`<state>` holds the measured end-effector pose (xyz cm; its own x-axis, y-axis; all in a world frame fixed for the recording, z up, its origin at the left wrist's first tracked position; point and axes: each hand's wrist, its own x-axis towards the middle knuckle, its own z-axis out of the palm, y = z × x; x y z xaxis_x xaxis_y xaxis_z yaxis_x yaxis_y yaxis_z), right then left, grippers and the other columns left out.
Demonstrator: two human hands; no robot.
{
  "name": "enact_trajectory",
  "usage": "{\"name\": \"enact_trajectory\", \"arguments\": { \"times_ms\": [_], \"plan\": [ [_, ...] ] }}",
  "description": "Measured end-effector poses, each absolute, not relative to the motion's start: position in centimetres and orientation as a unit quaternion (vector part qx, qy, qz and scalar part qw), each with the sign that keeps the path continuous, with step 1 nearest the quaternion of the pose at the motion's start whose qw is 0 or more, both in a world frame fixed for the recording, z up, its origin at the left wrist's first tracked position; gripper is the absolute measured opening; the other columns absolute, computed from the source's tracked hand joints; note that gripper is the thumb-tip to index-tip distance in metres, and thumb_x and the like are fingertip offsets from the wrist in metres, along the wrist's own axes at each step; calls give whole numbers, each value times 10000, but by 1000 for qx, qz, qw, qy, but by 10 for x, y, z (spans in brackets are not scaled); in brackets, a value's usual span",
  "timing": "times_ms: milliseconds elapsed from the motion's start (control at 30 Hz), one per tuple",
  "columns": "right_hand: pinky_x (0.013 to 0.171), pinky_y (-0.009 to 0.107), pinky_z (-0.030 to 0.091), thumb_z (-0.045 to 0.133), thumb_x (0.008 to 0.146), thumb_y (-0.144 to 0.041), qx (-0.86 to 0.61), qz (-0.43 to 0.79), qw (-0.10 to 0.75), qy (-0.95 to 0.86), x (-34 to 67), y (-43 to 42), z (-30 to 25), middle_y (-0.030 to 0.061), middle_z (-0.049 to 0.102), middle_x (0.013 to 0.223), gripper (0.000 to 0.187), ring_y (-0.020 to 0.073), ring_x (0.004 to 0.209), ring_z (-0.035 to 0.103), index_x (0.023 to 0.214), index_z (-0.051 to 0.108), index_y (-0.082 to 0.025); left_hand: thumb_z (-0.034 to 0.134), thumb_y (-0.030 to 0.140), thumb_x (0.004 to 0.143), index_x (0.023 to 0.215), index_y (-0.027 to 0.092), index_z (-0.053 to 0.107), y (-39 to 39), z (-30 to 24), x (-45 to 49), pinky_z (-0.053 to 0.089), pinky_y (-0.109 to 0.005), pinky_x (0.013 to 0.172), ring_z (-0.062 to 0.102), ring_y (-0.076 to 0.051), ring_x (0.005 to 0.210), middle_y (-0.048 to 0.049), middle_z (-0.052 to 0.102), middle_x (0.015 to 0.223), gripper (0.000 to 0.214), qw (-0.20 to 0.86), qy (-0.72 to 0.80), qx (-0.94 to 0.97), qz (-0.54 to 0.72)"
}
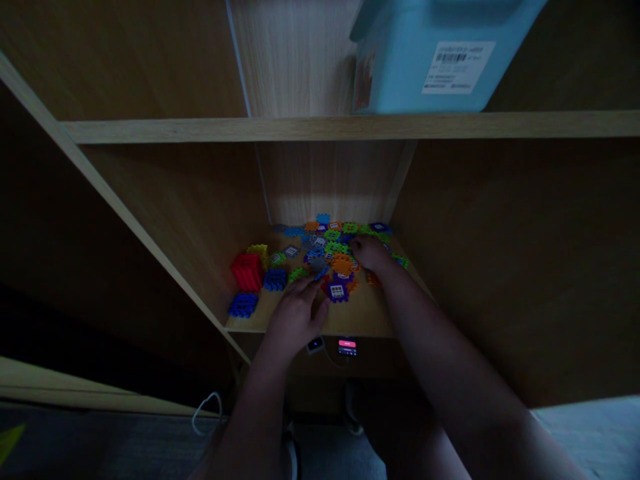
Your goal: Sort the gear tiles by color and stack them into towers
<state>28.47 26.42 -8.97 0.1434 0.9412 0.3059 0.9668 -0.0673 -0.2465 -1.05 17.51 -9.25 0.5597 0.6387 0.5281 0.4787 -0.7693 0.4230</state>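
Observation:
A heap of small plastic interlocking tiles (334, 248) in orange, green, blue and purple lies on a lower wooden shelf (370, 313). My left hand (295, 313) rests palm down at the heap's near edge, fingers stretched toward a purple tile (337, 291). My right hand (369, 253) reaches deeper into the heap, fingers curled over the tiles beside an orange one (342, 265); what it grips is hidden. Built tile blocks stand at the left: a red cube (247, 271), a yellow block (259, 252), and two blue blocks (275, 279) (243, 305).
A light blue storage bin (430, 53) with a barcode label sits on the upper shelf (320, 127). Wooden side panels close in the compartment. Below the shelf edge a small device with a lit red display (347, 347) and a white cable (207, 410) show above the floor.

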Motion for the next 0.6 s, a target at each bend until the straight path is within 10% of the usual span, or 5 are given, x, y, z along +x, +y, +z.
{"name": "enact_trajectory", "arguments": {
  "times_ms": [367,600],
  "plan": [
    [1058,386,516,517,959,-236,-700,-34,425,-572,287,256,-74,131,782,1173,312,268,1092,715,1089,795,-179,601,312,1057,1380,210,673,178,-90,-16,540,-480,1162,653,-280,1326,-128,689,1402,347,193,326,839,391],
    [786,375,606,750,819,-477,-543,224,599,-544,269,251,-75,-4,668,962,510,208,777,703,1250,553,-289,583,281,1069,1303,218,716,176,-86,-16,574,-436,1096,701,-250,1238,-100,738,1317,277,218,318,827,408]
  ]
}}
